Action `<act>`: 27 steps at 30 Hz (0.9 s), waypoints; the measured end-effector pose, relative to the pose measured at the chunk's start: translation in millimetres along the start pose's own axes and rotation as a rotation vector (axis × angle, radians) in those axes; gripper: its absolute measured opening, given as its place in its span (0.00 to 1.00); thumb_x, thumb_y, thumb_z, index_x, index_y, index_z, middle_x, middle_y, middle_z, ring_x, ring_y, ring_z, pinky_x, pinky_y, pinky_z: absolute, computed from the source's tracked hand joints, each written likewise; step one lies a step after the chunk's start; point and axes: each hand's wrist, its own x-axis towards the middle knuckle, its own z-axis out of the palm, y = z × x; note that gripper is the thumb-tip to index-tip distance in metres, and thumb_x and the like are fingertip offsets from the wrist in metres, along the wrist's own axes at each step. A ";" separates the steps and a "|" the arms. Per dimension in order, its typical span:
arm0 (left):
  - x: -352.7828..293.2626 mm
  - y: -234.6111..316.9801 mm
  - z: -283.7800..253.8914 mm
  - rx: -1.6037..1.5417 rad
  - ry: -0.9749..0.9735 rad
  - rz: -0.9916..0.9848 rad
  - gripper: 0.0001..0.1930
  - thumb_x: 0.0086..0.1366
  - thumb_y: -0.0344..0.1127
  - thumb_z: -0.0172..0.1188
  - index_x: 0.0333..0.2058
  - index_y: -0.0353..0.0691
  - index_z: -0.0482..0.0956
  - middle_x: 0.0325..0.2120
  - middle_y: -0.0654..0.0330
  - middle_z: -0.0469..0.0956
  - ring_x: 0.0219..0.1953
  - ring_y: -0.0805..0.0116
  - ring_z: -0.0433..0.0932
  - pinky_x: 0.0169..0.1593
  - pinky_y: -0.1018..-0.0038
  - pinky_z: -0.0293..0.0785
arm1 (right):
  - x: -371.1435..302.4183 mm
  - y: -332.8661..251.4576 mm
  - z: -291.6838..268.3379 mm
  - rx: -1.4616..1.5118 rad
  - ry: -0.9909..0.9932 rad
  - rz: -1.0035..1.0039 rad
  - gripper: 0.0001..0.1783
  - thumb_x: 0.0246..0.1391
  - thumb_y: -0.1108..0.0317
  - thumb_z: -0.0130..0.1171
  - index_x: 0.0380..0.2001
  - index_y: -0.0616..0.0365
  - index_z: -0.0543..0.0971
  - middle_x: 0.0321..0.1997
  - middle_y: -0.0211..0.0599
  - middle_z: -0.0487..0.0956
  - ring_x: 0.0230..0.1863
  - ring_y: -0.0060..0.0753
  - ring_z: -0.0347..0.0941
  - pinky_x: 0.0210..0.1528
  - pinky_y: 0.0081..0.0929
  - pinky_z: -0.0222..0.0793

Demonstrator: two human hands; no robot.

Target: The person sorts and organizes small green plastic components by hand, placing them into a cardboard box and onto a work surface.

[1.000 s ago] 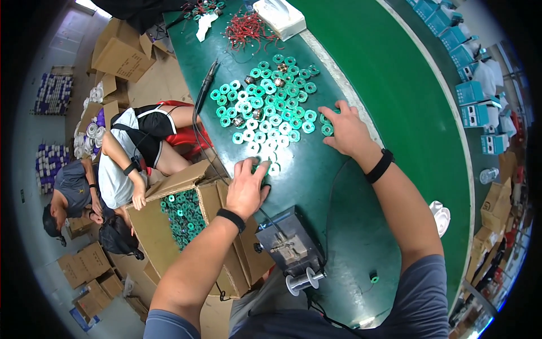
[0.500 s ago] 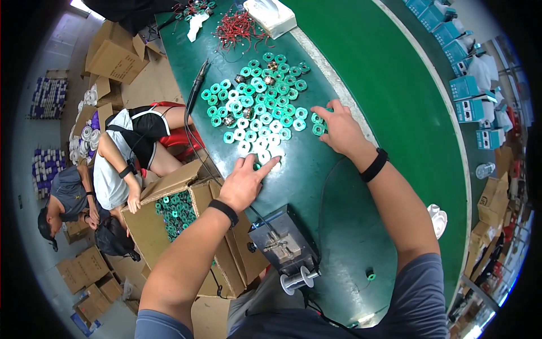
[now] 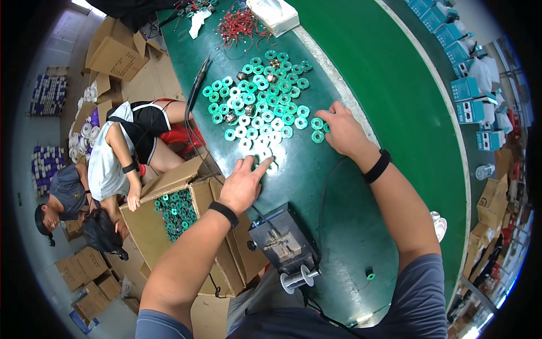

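Observation:
A spread of small green ring-shaped parts with round holes lies on the green table, several copper-coloured ones among them. At the near side of the spread, my left hand rests with fingers apart, its fingertips on the nearest rings and partly hiding them. My right hand is at the right side, fingers curved but apart, touching a few rings separated from the rest. Neither hand has a ring lifted.
Near my left arm stand an open cardboard box full of similar rings and a dark soldering unit with a solder spool. A soldering iron lies along the left edge. Red wires and a white box are farther back. Two people sit left.
My right fingers have shifted slightly, and the few rings beside them lie more exposed. My left hand stays at nearly the same spot. One person at left has bent lower.

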 end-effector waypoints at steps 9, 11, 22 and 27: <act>9.5 5.5 8.7 -0.006 0.010 -0.003 0.34 0.62 0.25 0.65 0.66 0.57 0.76 0.52 0.50 0.74 0.56 0.47 0.74 0.59 0.57 0.78 | -1.1 2.6 0.8 0.008 0.034 0.016 0.23 0.50 0.78 0.69 0.51 0.50 0.83 0.62 0.51 0.73 0.61 0.61 0.73 0.62 0.48 0.76; 10.7 4.5 12.4 -0.007 0.049 0.021 0.28 0.62 0.25 0.63 0.62 0.55 0.80 0.50 0.53 0.76 0.54 0.48 0.75 0.56 0.57 0.79 | -2.0 3.8 0.7 -0.008 0.038 0.006 0.24 0.50 0.77 0.69 0.52 0.50 0.83 0.62 0.50 0.73 0.61 0.60 0.73 0.63 0.48 0.76; 0.7 -2.4 12.1 -0.035 0.112 -0.001 0.22 0.62 0.24 0.59 0.54 0.52 0.84 0.47 0.57 0.77 0.52 0.50 0.77 0.52 0.57 0.82 | -24.1 -4.1 -11.2 -0.016 0.038 0.079 0.23 0.49 0.77 0.69 0.50 0.51 0.84 0.60 0.49 0.74 0.60 0.56 0.76 0.62 0.44 0.76; -11.7 -11.7 -1.6 -0.094 0.236 0.022 0.20 0.59 0.24 0.60 0.49 0.49 0.84 0.46 0.56 0.78 0.52 0.49 0.78 0.55 0.56 0.80 | -51.6 3.0 -24.9 -0.014 0.125 0.030 0.22 0.48 0.78 0.71 0.49 0.54 0.83 0.59 0.50 0.74 0.57 0.58 0.76 0.60 0.44 0.76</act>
